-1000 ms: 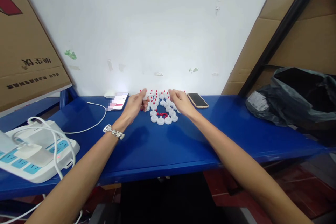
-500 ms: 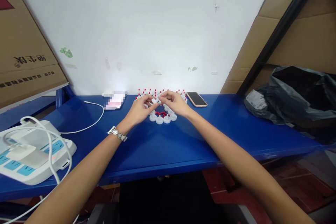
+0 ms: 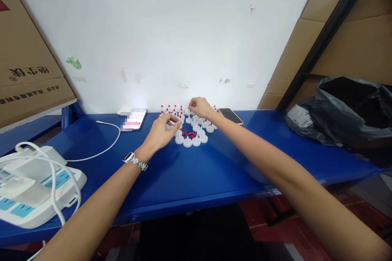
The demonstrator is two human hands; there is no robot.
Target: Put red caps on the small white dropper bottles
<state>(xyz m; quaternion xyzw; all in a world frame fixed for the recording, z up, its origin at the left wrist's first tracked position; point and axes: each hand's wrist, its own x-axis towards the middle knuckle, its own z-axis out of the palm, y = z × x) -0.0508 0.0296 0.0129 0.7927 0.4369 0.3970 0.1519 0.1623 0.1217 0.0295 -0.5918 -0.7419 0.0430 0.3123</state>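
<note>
Bare forearms, a silver link wristwatch (image 3: pixel 134 160) on the left wrist

Bright, even light fills the scene. A hot white glare blooms on the wall just above the blurred-out phone (image 3: pixel 133 118). The blue surface (image 3: pixel 190 171) shows soft arm shadows and faint sheen. Straight edges bow near the frame's borders.

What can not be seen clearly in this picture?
- Left hand: its curled fingers hide what it holds.
- Right hand: the pinched piece is too small.
- Phone screen: blurred.
- Power strip: cut by the left edge.
- White caps: some hidden behind both hands.
</note>
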